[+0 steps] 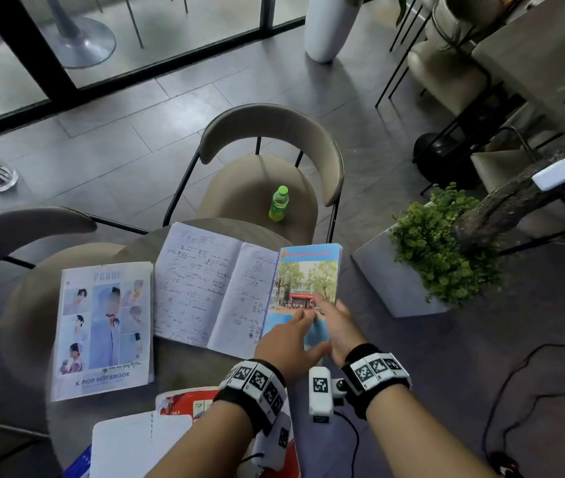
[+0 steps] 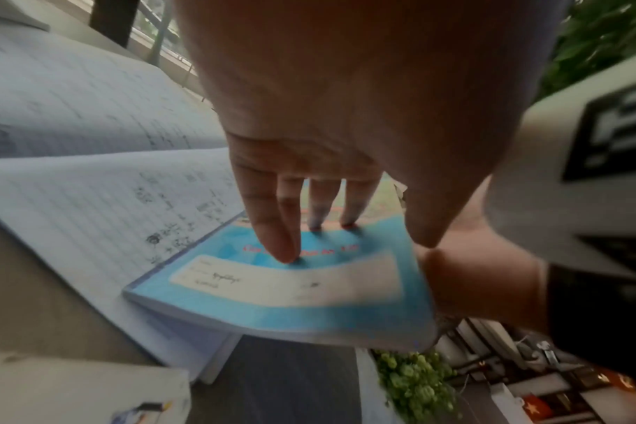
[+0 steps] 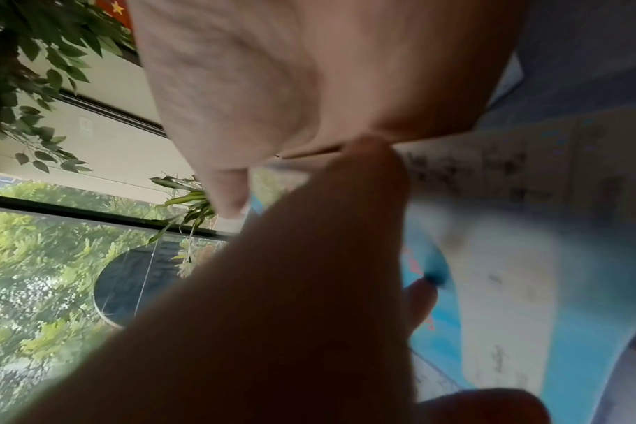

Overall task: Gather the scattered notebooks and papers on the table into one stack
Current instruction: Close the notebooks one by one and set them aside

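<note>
Right of the open handwritten notebook (image 1: 212, 288), overlapping its right page: blue notebook (image 1: 305, 288), half off the tabletop (image 1: 177, 370). Left hand (image 1: 283, 343) flat on the cover, fingers straight. Right hand (image 1: 338, 331) gripping the right edge. K-pop notebook (image 1: 103, 327) further left.

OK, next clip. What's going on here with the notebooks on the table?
A person is tidying notebooks on a round table. Both hands are on the blue notebook at the table's right edge: the left hand rests its fingertips on the cover, and the right hand holds its right edge. It overlaps the open handwritten notebook. The K-pop notebook lies apart on the left, and a few more books sit near the person. No single stack yet.
</note>
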